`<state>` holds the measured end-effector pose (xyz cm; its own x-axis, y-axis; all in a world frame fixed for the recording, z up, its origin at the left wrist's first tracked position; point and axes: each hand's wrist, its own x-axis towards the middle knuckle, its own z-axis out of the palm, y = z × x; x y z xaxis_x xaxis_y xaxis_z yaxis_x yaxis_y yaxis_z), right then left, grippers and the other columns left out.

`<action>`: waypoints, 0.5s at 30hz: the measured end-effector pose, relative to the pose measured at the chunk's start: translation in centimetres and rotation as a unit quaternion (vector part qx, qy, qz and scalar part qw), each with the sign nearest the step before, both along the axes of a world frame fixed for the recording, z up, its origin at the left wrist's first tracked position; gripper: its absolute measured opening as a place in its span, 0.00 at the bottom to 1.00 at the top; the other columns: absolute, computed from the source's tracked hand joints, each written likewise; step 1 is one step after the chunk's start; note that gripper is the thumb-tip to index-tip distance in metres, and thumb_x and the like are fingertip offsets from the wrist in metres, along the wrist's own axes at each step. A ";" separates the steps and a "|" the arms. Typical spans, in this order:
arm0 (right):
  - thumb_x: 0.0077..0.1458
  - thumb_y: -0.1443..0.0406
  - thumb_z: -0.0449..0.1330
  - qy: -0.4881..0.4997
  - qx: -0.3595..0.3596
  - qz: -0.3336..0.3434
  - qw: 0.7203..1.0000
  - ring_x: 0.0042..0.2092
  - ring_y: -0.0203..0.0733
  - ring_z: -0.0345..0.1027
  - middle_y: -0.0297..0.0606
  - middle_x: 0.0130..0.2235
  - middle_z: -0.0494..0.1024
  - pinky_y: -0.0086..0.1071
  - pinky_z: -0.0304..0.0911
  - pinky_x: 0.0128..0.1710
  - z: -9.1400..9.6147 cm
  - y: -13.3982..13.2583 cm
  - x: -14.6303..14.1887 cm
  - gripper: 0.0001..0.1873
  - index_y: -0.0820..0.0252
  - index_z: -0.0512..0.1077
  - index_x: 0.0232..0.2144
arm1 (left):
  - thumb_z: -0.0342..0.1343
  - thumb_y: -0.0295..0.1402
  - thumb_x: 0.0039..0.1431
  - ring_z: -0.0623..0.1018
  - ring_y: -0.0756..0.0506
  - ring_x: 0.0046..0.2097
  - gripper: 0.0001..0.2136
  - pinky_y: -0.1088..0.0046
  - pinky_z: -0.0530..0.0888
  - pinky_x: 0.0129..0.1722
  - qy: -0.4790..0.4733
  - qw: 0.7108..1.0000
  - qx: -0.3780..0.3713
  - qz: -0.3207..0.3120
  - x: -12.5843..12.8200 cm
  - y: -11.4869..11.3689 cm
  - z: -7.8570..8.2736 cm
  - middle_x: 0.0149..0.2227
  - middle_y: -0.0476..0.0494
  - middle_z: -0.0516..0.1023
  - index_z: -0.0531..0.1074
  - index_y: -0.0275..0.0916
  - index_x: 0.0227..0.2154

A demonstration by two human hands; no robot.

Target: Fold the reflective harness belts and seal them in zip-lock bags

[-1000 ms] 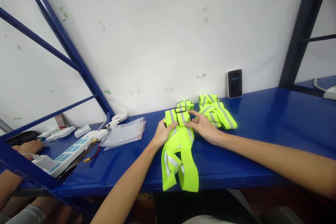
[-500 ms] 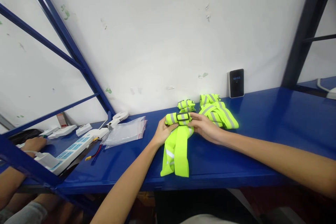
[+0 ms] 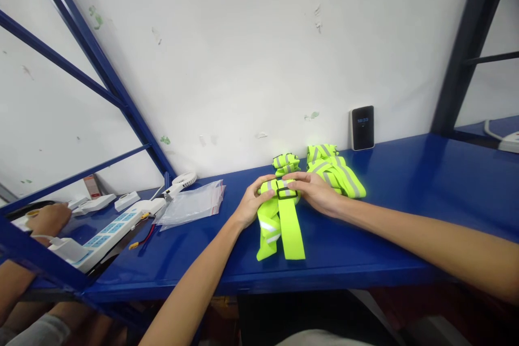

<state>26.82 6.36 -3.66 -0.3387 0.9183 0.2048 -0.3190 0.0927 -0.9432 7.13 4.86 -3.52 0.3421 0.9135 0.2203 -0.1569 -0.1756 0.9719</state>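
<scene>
A neon-yellow reflective strap (image 3: 292, 227) with grey stripes and a black buckle is partly rolled up on the blue shelf. My left hand (image 3: 252, 203) grips the left end of the roll, thumb on top. At the right end, my right hand (image 3: 314, 190) holds the roll between thumb and fingers. Two loose tails of the strap hang down from the roll toward me across the shelf. Just behind my hands lies a small rolled reflective strap (image 3: 286, 163). To the right of it rests a looser pile of reflective straps (image 3: 338, 173).
Clear plastic bags (image 3: 192, 205) lie left of my hands, beside a small white fan (image 3: 183, 179) and a white power strip (image 3: 109, 235). A black-faced device (image 3: 362, 127) leans on the wall. Another person's hand (image 3: 51, 221) is at far left, past the blue frame post (image 3: 117, 86).
The roll has turned in my fingers toward me, so the buckle now faces nearer. The hanging tails have swung right and show shorter. At far left the other person's hand has shifted slightly.
</scene>
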 end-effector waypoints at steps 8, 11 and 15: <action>0.45 0.68 0.64 -0.101 0.167 0.011 0.981 0.42 0.43 0.70 0.38 0.49 0.71 0.38 0.68 0.41 -0.2 -0.3 0.4 0.22 0.55 0.65 0.44 | 0.69 0.26 0.38 0.78 0.44 0.40 0.41 0.65 0.73 0.44 -0.046 0.995 -0.083 0.008 0.1 0.2 0.1 0.44 0.40 0.77 0.60 0.40 0.58; 0.45 0.69 0.63 -0.117 0.169 0.013 0.979 0.44 0.43 0.70 0.42 0.55 0.65 0.38 0.67 0.43 -0.3 -0.5 0.4 0.31 0.53 0.61 0.52 | 0.69 0.24 0.36 0.78 0.42 0.43 0.43 0.64 0.73 0.45 -0.041 0.997 -0.070 0.003 -0.2 0.3 -0.1 0.46 0.39 0.76 0.60 0.41 0.59; 0.43 0.67 0.66 -0.121 0.133 -0.033 0.983 0.53 0.47 0.65 0.45 0.60 0.56 0.42 0.63 0.51 -0.3 -0.5 0.2 0.42 0.49 0.54 0.59 | 0.69 0.24 0.37 0.77 0.41 0.45 0.40 0.65 0.73 0.45 -0.048 0.998 -0.028 0.016 -0.3 0.5 -0.3 0.49 0.39 0.74 0.62 0.42 0.57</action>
